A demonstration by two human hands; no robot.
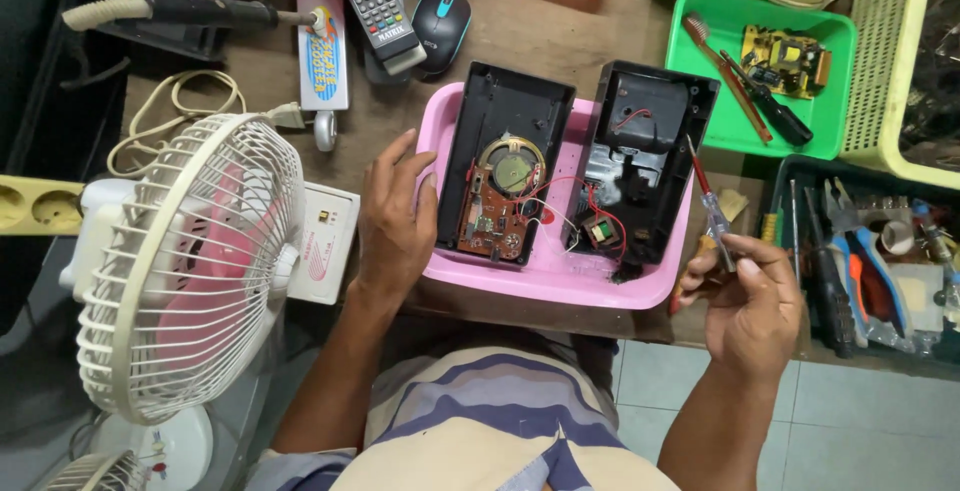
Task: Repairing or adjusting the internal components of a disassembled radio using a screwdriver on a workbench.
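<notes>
At the far left stands a white desk fan (185, 266) with pink blades, its grille facing up at me. Next comes my left hand (397, 213), lying flat with the fingers loosely spread, resting on the left rim of a pink tray (560, 286); it grips nothing, and the fingertips lie just beside a black case half (505, 161). That half lies open inside the tray, showing a round speaker and a brown circuit board. Red and white wires run from it to the second black case half (645, 166), tilted against the tray's right side. Further right, my right hand (750, 301) hovers off the tray's right edge, thumb and fingers pinched around a thin screwdriver (708, 206) with a clear handle, its tip pointing up towards the second half. Beyond are a green tray (690, 61) holding a small board and tools, and a dark bin of tools (800, 176).
</notes>
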